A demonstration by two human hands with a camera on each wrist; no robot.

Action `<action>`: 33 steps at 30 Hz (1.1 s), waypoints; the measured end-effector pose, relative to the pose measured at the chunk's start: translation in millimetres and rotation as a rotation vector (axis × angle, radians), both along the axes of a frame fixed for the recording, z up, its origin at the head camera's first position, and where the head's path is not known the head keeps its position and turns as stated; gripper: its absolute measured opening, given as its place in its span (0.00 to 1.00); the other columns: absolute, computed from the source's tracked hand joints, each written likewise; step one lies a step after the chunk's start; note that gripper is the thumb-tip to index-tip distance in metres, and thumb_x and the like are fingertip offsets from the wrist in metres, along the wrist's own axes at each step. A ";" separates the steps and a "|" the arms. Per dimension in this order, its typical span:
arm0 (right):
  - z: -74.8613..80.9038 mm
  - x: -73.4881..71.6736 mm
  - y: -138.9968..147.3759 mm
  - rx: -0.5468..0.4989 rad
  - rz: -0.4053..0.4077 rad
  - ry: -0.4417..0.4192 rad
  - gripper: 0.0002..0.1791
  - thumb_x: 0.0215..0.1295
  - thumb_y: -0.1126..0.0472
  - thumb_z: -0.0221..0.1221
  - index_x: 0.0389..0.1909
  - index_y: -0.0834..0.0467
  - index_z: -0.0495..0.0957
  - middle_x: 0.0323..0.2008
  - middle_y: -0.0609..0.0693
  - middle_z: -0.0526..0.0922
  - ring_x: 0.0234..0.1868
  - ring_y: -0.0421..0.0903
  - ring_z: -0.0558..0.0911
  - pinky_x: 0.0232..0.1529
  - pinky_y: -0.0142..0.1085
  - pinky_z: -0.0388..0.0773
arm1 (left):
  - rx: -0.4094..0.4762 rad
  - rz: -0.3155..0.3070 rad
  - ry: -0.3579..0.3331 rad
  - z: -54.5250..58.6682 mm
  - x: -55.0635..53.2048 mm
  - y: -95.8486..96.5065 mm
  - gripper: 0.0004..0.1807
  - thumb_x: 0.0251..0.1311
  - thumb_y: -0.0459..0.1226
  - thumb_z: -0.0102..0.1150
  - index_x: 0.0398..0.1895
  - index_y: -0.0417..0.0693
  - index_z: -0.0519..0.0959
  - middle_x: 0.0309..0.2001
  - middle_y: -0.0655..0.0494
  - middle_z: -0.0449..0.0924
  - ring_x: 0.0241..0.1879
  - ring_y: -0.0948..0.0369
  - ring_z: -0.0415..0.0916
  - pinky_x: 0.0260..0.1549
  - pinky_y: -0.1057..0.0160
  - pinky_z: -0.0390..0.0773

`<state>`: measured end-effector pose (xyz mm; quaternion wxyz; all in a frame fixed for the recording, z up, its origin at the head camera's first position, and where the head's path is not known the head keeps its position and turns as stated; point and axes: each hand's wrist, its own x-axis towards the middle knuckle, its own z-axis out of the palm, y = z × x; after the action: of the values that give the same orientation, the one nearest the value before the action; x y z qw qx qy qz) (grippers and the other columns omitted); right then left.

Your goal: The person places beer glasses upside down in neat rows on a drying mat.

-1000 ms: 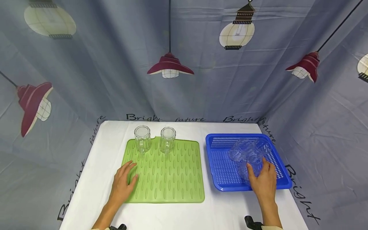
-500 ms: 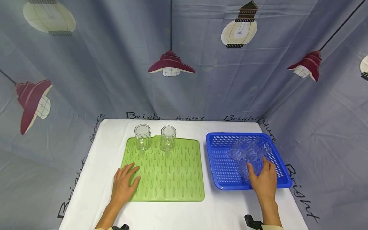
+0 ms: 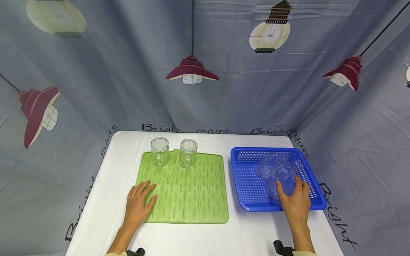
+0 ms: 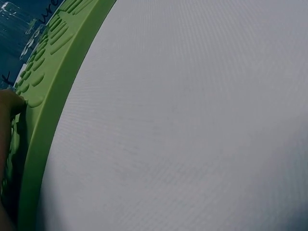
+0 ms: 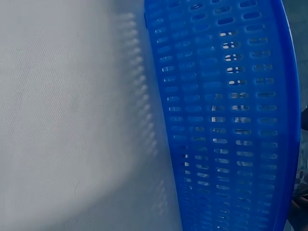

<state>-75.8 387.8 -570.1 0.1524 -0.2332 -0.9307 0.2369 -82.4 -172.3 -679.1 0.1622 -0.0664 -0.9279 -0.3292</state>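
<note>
In the head view my right hand (image 3: 296,202) reaches over the near rim of the blue basket (image 3: 238,192). Its thumb and fingers are bent around a clear glass mug (image 3: 286,183) there. More clear glass mugs (image 3: 267,166) lie crowded together in the basket, hard to tell apart. My left hand (image 3: 137,204) rests with spread, relaxed fingers on the left edge of the green ribbed mat (image 3: 192,192), holding nothing. Two glass mugs, a left one (image 3: 159,153) and a right one (image 3: 188,153), stand upright along the mat's far edge, handles toward me.
A white-covered table (image 3: 179,238) bears the mat on the left and the basket on the right, with a gap of cloth between them. Behind and beside it hangs a grey-blue curtain (image 3: 144,89) printed with lamps. The basket's slotted side wall (image 5: 216,120) fills much of the right wrist view.
My left hand has shifted slightly right on the mat and then stays there. The right hand keeps its place at the mug in the basket. The head view has tilted a little.
</note>
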 end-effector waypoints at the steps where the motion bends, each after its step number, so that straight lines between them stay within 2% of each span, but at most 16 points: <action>1: -0.2 0.4 0.0 -0.002 0.001 0.005 0.49 0.72 0.41 0.67 0.84 0.62 0.59 0.74 0.74 0.65 0.70 0.79 0.71 0.70 0.76 0.71 | 0.001 0.001 0.001 0.0 0.1 0.1 0.24 0.64 0.38 0.74 0.64 0.49 0.85 0.71 0.42 0.79 0.73 0.38 0.70 0.78 0.28 0.55; 12: 4.5 3.3 -2.3 -0.020 -0.008 0.058 0.48 0.69 0.44 0.70 0.80 0.65 0.64 0.71 0.73 0.69 0.69 0.78 0.73 0.69 0.76 0.70 | 0.011 -0.003 0.008 0.6 -0.8 2.7 0.24 0.64 0.37 0.75 0.63 0.48 0.85 0.71 0.41 0.79 0.74 0.37 0.69 0.78 0.27 0.55; 19: 8.4 4.1 -8.2 -0.030 -0.007 0.067 0.48 0.69 0.44 0.71 0.80 0.65 0.64 0.73 0.72 0.69 0.71 0.77 0.72 0.71 0.75 0.70 | 0.006 -0.003 0.008 0.6 -0.4 2.2 0.24 0.63 0.37 0.75 0.63 0.48 0.85 0.71 0.41 0.79 0.74 0.38 0.70 0.78 0.28 0.55; 33: 18.2 3.5 -17.2 0.011 0.002 0.150 0.48 0.64 0.46 0.74 0.78 0.64 0.68 0.70 0.71 0.72 0.69 0.75 0.74 0.68 0.74 0.73 | 0.006 -0.004 0.015 -1.2 0.1 0.5 0.24 0.63 0.36 0.74 0.64 0.47 0.85 0.72 0.41 0.79 0.74 0.37 0.69 0.77 0.27 0.55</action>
<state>-72.2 370.5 -552.0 0.2226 -0.2131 -0.9183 0.2487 -82.3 -171.8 -680.3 0.1688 -0.0702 -0.9254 -0.3319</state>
